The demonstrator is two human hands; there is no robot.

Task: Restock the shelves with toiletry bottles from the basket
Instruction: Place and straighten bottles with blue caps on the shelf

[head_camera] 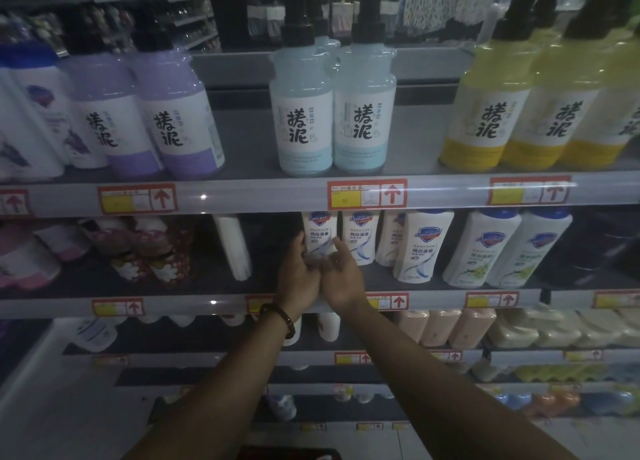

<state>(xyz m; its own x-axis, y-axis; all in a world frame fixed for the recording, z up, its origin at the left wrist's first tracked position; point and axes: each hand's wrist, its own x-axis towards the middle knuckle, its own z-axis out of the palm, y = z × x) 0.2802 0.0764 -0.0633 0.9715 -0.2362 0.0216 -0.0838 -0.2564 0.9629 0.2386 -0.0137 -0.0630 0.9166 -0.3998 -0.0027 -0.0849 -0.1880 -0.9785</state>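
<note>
- Left hand (pixel 298 276) is up at the middle shelf (pixel 207 303), fingers against the left side of a white bottle (pixel 319 238); whether it grips or only steadies, I cannot tell from here
- Right hand (pixel 341 277) is pressed against the left one, fingers loose and forefinger stretched up the bottle's right side; relaxed, holding nothing that I can see
- The bottle stands upright at the left end of a row of like white bottles, so this one looks as good as placed
- Left of it the shelf shows a dark gap as far as a side-turned bottle (pixel 233 248); room for more there, I'd say
- Top shelf (pixel 242 196) carries pump bottles (pixel 334 113) in purple, blue and yellow groups, with bare stretches between them
- What may be the basket (pixel 287 454) shows only as a dark red edge at the bottom; its contents are hidden, so how much restocking is left I can't judge
</note>
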